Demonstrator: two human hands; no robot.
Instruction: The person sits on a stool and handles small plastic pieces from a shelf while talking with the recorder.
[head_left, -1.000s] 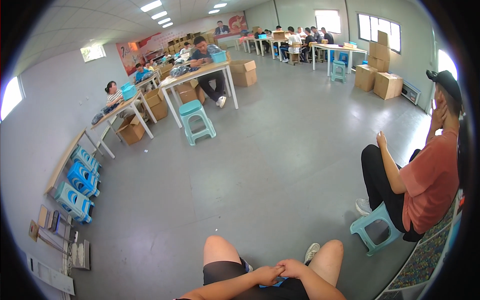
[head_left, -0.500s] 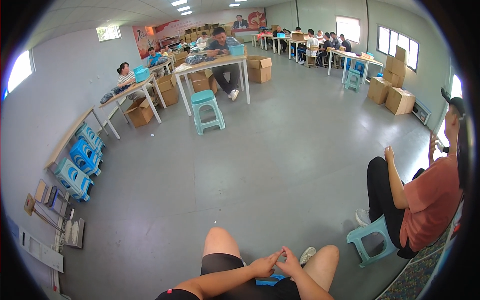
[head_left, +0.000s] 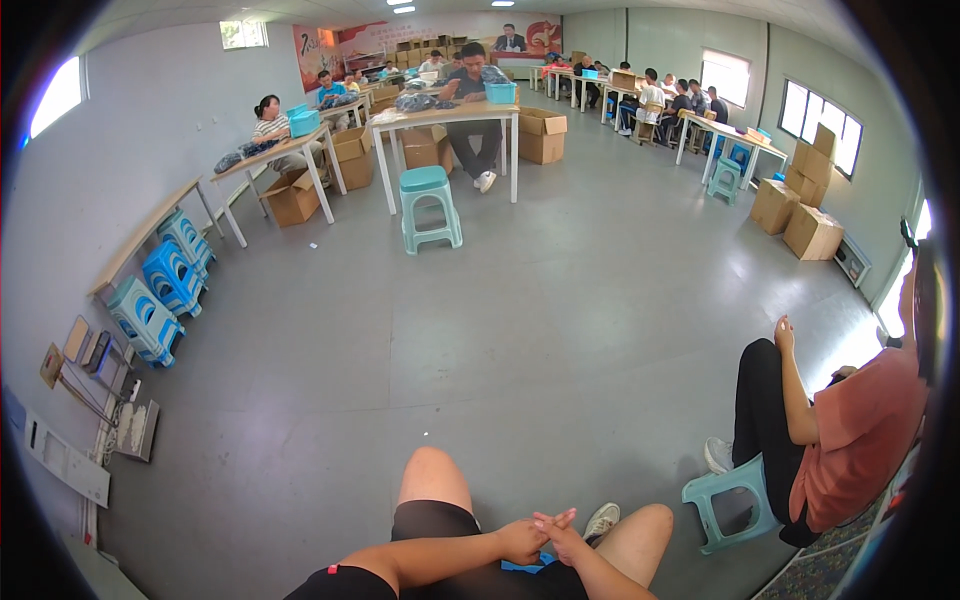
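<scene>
Blue patch, probably a stool seat, peeks out near, just below left hand and right hand; fingers cross loosely, nothing visible in them, guess they're just resting.

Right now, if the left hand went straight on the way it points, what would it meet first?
Most likely the right hand: the fingers of the left hand already cross it in this view, though a single view leaves their exact contact unclear.
</scene>
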